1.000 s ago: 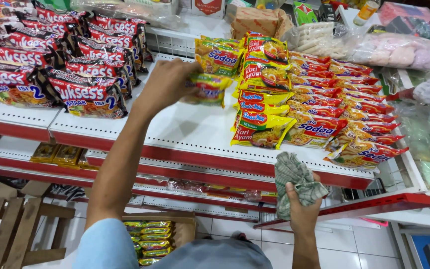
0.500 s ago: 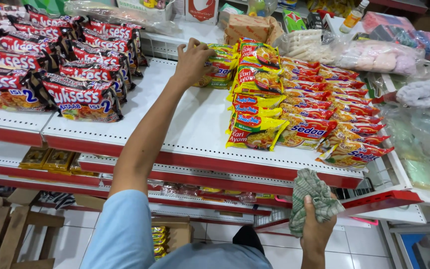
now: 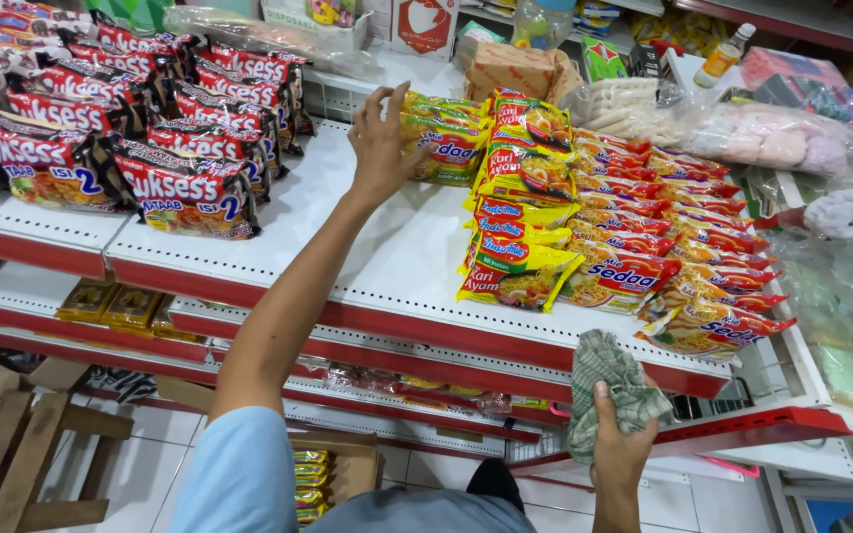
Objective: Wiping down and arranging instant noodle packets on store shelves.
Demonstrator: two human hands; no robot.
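My left hand reaches far back over the white shelf, fingers spread, palm resting against the side of a stack of yellow noodle packets. It holds nothing. Lower down, in front of the shelf's red edge, my right hand grips a crumpled green checked cloth. To the right of the stack lie rows of yellow noodle packets and red and orange noodle packets.
Red and black snack packets fill the shelf's left side. Bagged goods and boxes stand at the back. Lower shelves hold small packets. A cardboard box of noodles and a wooden pallet sit on the tiled floor.
My left hand pushed the yellow packets toward the back of the shelf and now has its fingers spread against them. My right hand kept the cloth low, shifting slightly right.
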